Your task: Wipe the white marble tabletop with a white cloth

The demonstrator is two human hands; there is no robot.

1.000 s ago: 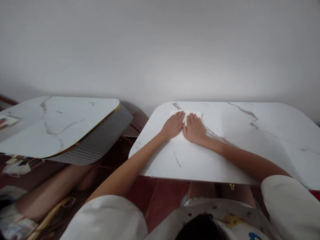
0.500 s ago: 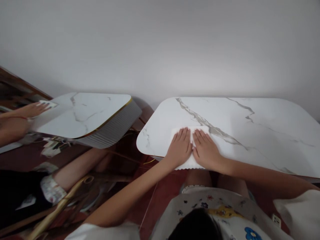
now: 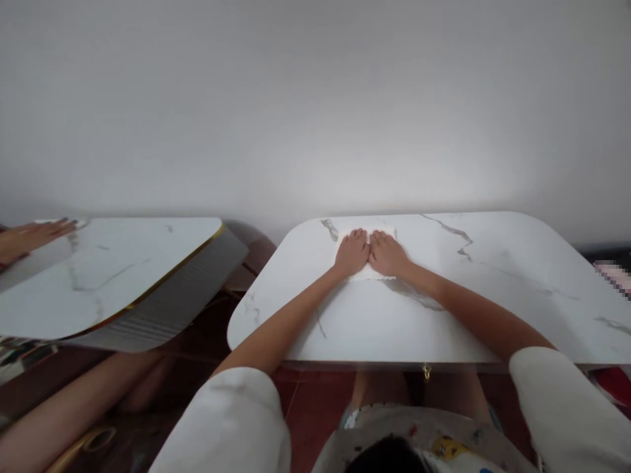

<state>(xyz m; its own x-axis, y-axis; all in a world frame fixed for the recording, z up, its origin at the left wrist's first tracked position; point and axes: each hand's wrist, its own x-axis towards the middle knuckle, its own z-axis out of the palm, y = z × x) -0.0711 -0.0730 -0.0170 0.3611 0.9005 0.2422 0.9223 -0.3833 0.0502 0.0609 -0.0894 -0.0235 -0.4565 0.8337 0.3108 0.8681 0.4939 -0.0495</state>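
Both palms press down on a white cloth [image 3: 373, 272] near the far edge of a white marble-patterned tabletop [image 3: 340, 328]. My left hand [image 3: 351, 253] lies flat on the cloth's left half, fingers pointing toward the wall. Beside it, thumbs close together, my right hand [image 3: 387, 254] rests flat on the right half. The cloth is spread out, and its scalloped near edge shows below my hands. Neither hand is wrapped round anything.
Left of me stands a second marble-patterned table [image 3: 123, 276] with a gold rim and ribbed side. Another person's hand [image 3: 42, 235] lies on it, over something white. A plain wall [image 3: 315, 112] rises behind both tables. A small gold fitting [image 3: 426, 373] hangs under my table's front edge.
My two hands have slid the cloth away from me, from the table's near edge toward the wall. My arms are stretched further out. The view has shifted a little.
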